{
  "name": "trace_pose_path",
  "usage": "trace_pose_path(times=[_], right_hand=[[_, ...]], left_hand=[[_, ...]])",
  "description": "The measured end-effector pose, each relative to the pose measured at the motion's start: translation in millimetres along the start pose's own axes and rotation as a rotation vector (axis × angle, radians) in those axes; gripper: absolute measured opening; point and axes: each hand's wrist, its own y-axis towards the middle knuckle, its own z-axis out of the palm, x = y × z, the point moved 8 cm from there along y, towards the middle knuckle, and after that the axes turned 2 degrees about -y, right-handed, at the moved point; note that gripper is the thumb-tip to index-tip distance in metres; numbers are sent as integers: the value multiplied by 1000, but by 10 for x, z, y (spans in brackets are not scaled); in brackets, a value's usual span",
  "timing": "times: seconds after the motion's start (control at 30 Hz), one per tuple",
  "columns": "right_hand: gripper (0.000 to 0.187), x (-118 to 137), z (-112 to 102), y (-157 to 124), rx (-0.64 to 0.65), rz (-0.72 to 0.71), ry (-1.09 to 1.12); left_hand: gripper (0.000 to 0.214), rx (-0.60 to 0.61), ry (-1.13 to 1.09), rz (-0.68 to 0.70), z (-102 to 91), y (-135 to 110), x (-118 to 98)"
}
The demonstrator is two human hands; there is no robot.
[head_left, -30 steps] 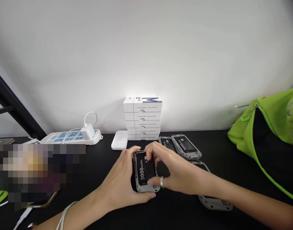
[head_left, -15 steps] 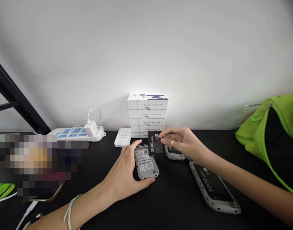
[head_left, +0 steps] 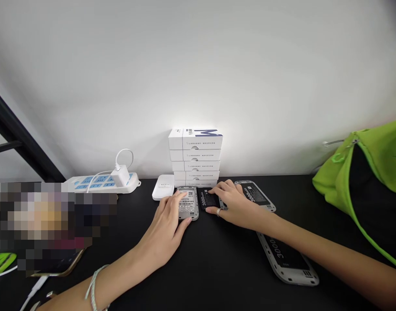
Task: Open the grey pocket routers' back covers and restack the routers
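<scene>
My left hand point(head_left: 168, 226) grips a pale handheld device point(head_left: 193, 212) with an open battery bay, fingers across its left side and thumb at its near edge. A printed label with barcodes shows inside the bay. Just right of it lies a black 3000mAh battery point(head_left: 203, 203), low at the table surface. My right hand point(head_left: 232, 203), a ring on one finger, has its thumb and fingertips closed on the battery's right part. Beyond that hand sits a second device point(head_left: 264, 199) with a battery in its bay. A third point(head_left: 290, 259), also with a battery inside, lies partly under my right forearm.
Several white boxes point(head_left: 202, 154) are stacked against the wall, with a small white device point(head_left: 163, 188) beside them. A power strip point(head_left: 129, 183) with a plugged-in charger point(head_left: 120, 175) stands left, near a phone point(head_left: 60, 263). A green bag point(head_left: 334, 179) occupies the right.
My right hand has lowered the battery to the table beside the open device. My left hand has pushed that device back toward the boxes. The second device is turned and farther right.
</scene>
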Motion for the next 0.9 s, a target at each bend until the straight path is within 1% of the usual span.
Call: trace_pose_path(times=[0.1, 0.17, 0.2, 0.23, 0.33, 0.37, 0.4, 0.47, 0.53, 0.57, 0.6, 0.67, 0.7, 0.73, 0.8, 0.9], right_hand=[[42, 58, -48, -7, -72, -28, -78], [49, 14, -143, -7, -89, -34, -140], [55, -34, -191, -3, -75, -33, -175], [63, -94, -224, 3, -35, -31, -206], [90, -293, -244, 5, 160, 10, -214], [95, -336, -246, -6, 209, 34, -193], [96, -356, -258, -21, 234, 60, -173], [91, -318, -307, -75, 222, 101, -144], [90, -194, -347, -181, 188, 112, -116], [90, -111, -347, -255, 179, 105, -97], [91, -21, -329, -338, 175, 88, -70], [89, 175, -234, -510, 190, 9, -5], [83, 260, -158, -589, 211, -34, 37], [77, 332, -75, -654, 233, -75, 71], [67, 441, 55, -725, 234, -155, 107], [58, 519, 146, -708, 202, -215, 173]], left_hand=[[46, -8, 13, -6, -6, -6, -9], [46, -11, 25, -12, -5, -10, -4], [46, -12, 31, -17, -1, -11, 3], [46, -11, 36, -23, 4, -11, 12], [47, -12, 51, -27, 6, -10, 20], [47, -11, 60, -19, 0, -11, 5], [47, -11, 72, -5, -12, -14, -21], [47, -5, 93, 33, -41, -32, -110], [49, 13, 80, 80, -51, -72, -226], [52, 28, 49, 107, -39, -101, -286], [60, 61, 6, 132, -2, -134, -339], [90, 147, -91, 182, 121, -206, -416], [105, 182, -135, 211, 188, -239, -443], [111, 201, -174, 244, 241, -267, -465], [119, 246, -231, 285, 338, -304, -480], [120, 273, -262, 271, 381, -309, -469]])
